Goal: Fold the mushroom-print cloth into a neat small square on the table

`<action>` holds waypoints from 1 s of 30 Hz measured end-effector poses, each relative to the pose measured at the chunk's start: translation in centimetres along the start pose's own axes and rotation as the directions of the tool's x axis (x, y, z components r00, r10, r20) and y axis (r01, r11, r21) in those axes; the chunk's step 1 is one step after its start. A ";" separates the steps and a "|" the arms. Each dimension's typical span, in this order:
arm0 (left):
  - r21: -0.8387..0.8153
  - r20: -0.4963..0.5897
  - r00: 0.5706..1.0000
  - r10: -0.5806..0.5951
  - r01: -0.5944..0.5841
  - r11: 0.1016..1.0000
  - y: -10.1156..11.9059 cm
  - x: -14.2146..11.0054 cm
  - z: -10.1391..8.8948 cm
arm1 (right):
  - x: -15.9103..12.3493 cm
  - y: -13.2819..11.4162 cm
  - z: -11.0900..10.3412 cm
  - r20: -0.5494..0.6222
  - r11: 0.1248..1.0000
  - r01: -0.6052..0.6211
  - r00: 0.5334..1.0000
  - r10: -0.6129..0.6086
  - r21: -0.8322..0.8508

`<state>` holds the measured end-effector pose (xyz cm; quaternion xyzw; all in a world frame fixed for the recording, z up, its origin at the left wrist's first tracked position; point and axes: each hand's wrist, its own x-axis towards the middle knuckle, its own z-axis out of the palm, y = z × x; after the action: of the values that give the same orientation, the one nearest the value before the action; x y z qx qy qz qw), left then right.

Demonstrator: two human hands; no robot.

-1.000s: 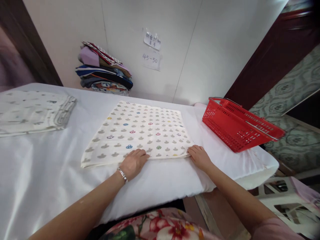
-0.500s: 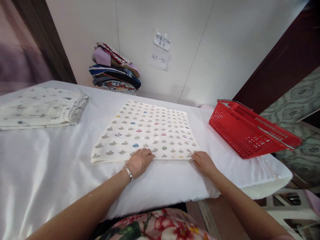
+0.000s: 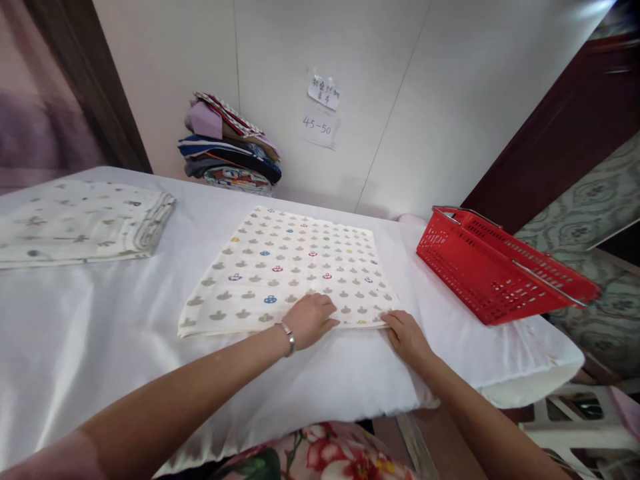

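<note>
A folded white cloth [image 3: 300, 260] printed with grey and coloured mushrooms lies flat in front of me. My left hand [image 3: 311, 319] is at the middle of its near edge, fingers on top and thumb along the fold, closed lightly on the layers. At the near right corner, my right hand [image 3: 404, 333] pinches the edge between thumb and fingers. The undersides of both hands are hidden. A silver bracelet [image 3: 287, 339] circles my left wrist.
The cloth lies on a white satin-covered table [image 3: 125, 320]. Another folded printed cloth [image 3: 85, 223] is at the left. A stack of folded fabrics [image 3: 230, 150] stands against the wall at the back. A red plastic basket [image 3: 475, 260] sits at the right, beside the table's rounded end.
My left hand has slid right along the cloth's near edge, closer to my right hand. My right hand stays at the corner. The view has shifted slightly.
</note>
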<state>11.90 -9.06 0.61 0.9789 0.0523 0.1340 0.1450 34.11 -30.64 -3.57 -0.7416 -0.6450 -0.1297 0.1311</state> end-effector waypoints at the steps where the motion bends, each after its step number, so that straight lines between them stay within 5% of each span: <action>1: 0.006 0.006 0.999 0.040 -0.040 0.999 0.5 1.4 0.3 | -0.2 -0.1 0.2 -0.029 1.000 -0.023 0.999 0.023 0.017; 6: 0.012 0.053 0.978 0.202 -0.203 0.979 2.5 8.4 3.7 | -0.5 -0.6 0.5 -0.088 0.996 -0.064 0.994 0.069 0.060; 10: -0.016 0.186 0.955 0.230 -0.232 0.973 2.4 11.5 6.3 | -0.3 -0.8 0.1 -0.066 0.994 -0.058 0.996 0.064 0.093; 13: -0.062 0.257 0.943 0.210 -0.201 0.978 1.1 11.8 7.3 | -0.4 -0.8 0.1 -0.062 0.992 -0.056 0.996 0.063 0.114; 20: -0.058 0.217 0.961 0.174 -0.165 0.985 -1.9 13.4 7.3 | -0.5 -0.9 0.6 -0.055 0.983 -0.038 0.997 0.049 0.179; 25: -0.064 0.293 0.935 0.198 -0.188 0.980 -4.5 17.6 7.6 | -0.3 -0.5 0.9 -0.066 0.985 -0.025 0.997 0.037 0.170; 30: 0.000 0.380 0.924 0.048 -0.052 0.999 -9.4 23.2 7.2 | 0.0 0.7 0.9 -0.185 0.989 0.128 0.976 -0.114 0.067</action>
<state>35.55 1.21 -3.03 0.9880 -0.0011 -0.0549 0.1441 34.79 -30.39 -4.47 -0.6804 -0.6790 -0.1786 0.2101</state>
